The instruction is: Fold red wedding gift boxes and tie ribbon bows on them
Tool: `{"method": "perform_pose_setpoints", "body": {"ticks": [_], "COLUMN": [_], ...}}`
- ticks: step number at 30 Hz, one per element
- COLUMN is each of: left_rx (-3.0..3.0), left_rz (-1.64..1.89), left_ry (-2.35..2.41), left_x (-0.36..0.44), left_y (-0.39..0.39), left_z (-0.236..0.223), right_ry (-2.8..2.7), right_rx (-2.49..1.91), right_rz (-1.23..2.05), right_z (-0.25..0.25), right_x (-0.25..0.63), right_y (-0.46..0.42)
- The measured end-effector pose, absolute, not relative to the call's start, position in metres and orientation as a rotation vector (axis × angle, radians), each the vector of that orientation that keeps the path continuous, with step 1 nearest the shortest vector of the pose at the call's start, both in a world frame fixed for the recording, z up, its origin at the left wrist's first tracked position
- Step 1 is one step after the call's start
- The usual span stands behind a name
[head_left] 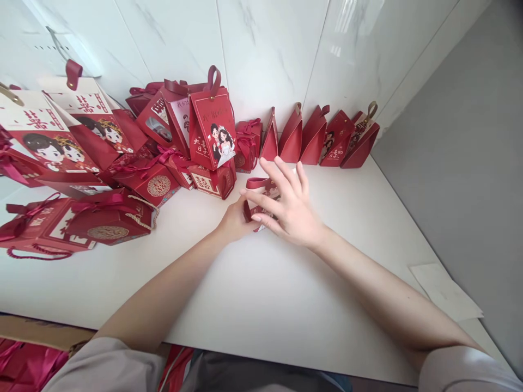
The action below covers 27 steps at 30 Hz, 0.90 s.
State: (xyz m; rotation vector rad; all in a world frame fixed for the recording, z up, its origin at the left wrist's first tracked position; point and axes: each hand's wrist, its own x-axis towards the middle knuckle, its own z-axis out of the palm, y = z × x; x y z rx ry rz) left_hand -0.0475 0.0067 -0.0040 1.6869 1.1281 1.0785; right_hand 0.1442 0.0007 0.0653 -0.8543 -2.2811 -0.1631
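A small red gift box (257, 210) with a loop handle stands on the white table near the middle of the view. My left hand (236, 220) grips its left side, and the fingertips are partly hidden behind it. Over the box's right side and front, my right hand (296, 209) is raised with its fingers spread. Those fingers cover much of the box, so whether they touch it cannot be made out. Just behind is a row of slim red gift boxes (314, 136). To the left, a taller red box (213, 130) with a cartoon couple rests on top of another box.
Many red wedding boxes with ribbons, such as a hexagonal box (110, 220), crowd the left side. A tiled wall (269, 54) closes the back, a grey panel (457, 147) the right. White paper (445, 291) lies at the right edge. More red packaging (28, 362) sits below left.
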Motion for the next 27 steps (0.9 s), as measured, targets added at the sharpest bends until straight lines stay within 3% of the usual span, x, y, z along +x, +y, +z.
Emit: {"method": "perform_pose_setpoints", "body": {"ticks": [9,15,19,27], "left_rx": [1.700,1.823,1.750,1.647], "left_rz": [1.057,1.033,1.037,1.096], "left_ry": [1.192,1.141,1.154,1.061], "left_x": [-0.051,-0.049,-0.048,-0.047], "left_y": [0.012,0.006,0.007,0.010], "left_z": [-0.011,-0.004,-0.006,-0.006], "right_ry": [-2.090,-2.324,-2.291,-2.237], "right_rx": [-1.046,-0.781,-0.875,-0.969], "right_rz": [-0.093,-0.153,-0.196,-0.019], "right_z": [0.076,0.082,0.091,0.107], "right_x": [0.158,0.153,0.159,0.204], "right_y": [0.010,0.001,-0.001,0.025]}}
